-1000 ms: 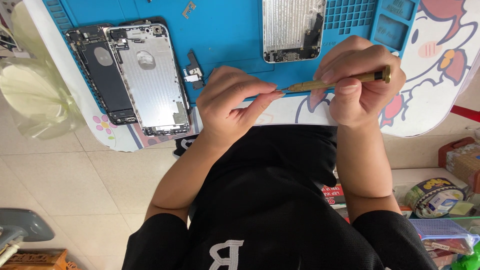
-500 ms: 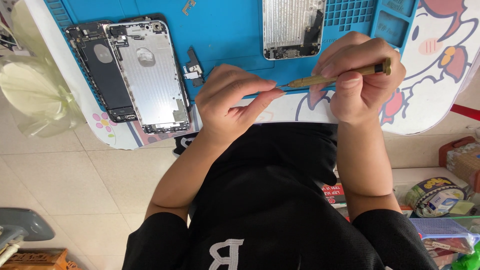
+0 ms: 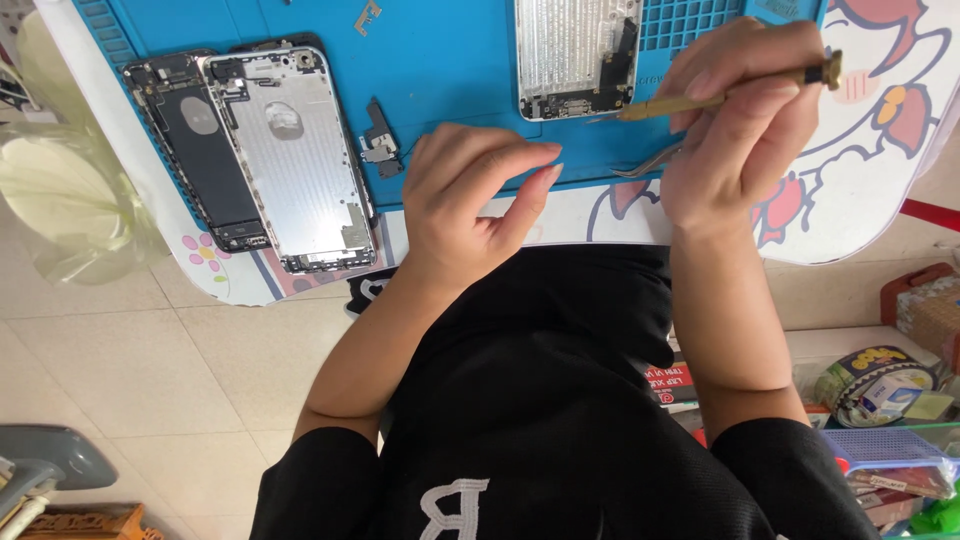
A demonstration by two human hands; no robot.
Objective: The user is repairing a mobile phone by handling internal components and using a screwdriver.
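Note:
My right hand (image 3: 740, 130) grips a brass-coloured screwdriver (image 3: 720, 97) that lies almost level, its tip pointing left at the lower edge of a silver phone housing (image 3: 578, 55) on the blue work mat (image 3: 440, 60). Thin metal tweezers (image 3: 648, 162) poke out from under that hand. My left hand (image 3: 470, 205) hovers over the mat's near edge with curled fingers and nothing visible in it. It is apart from the screwdriver tip. A small black bracket part (image 3: 380, 140) lies just left of it.
Two more opened phone bodies, one dark (image 3: 195, 150) and one silver (image 3: 300, 160), lie side by side at the mat's left. The white table (image 3: 870, 190) carries a cartoon print. A pale fan (image 3: 60, 200) stands at left, and boxes and a tape roll (image 3: 880, 380) sit on the floor at right.
My left fingers were at the screwdriver's tip; now they are off it. The right hand has carried the screwdriver up toward the silver housing.

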